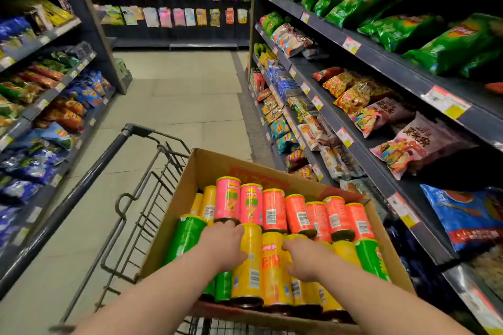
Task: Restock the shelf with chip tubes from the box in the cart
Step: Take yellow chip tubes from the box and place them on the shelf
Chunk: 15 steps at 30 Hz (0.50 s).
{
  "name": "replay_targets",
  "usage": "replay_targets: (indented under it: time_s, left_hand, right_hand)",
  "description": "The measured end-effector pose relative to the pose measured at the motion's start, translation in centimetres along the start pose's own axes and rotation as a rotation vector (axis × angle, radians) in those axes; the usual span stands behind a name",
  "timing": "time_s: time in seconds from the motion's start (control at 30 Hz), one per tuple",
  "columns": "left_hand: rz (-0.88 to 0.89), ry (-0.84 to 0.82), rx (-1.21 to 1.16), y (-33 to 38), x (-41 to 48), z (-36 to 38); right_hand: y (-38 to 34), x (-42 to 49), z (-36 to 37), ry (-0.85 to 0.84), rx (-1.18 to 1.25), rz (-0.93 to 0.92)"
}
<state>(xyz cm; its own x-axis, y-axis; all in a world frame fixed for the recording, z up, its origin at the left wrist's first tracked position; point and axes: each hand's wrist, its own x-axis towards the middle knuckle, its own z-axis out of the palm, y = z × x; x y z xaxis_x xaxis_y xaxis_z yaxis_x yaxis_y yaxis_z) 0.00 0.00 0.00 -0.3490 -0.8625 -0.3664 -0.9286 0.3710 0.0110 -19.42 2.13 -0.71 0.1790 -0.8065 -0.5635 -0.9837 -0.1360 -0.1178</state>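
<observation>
A cardboard box [174,228] sits in the cart, packed with chip tubes lying on their sides: pink [227,198], orange [296,215], yellow [275,269] and green [187,239]. My left hand [224,246] lies on a green tube [223,287] in the near row, with fingers curled over its far end and the thumb against the neighbouring yellow tube [249,258]. My right hand [307,260] wraps a yellow tube [306,295] further right in the same row. Both hands hide most of the tubes they hold.
The dark wire cart [128,198] stands in a tiled aisle [179,106]. Shelves of snack bags run along the left [51,95] and the right [353,122], the right one close to the box. A wall of hanging packets [174,16] closes the aisle's far end.
</observation>
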Motion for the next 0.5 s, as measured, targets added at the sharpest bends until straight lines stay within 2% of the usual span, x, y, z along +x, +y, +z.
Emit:
replay_targets:
  time_s: [0.17, 0.37, 0.5]
  left_hand:
    - [-0.136, -0.109, -0.093, 0.8, 1.8, 1.5]
    - [-0.346, -0.215, -0.375, 1.7, 3.0, 3.5]
    - [-0.384, -0.255, -0.551, 2.1, 3.2, 4.2]
  right_hand:
    - [0.6, 2.5, 0.9, -0.052, -0.011, -0.003]
    - [0.7, 4.5, 2.7, -0.047, 0.211, 0.101]
    - [0.0, 5.5, 3.3, -0.056, 0.391, 0.189]
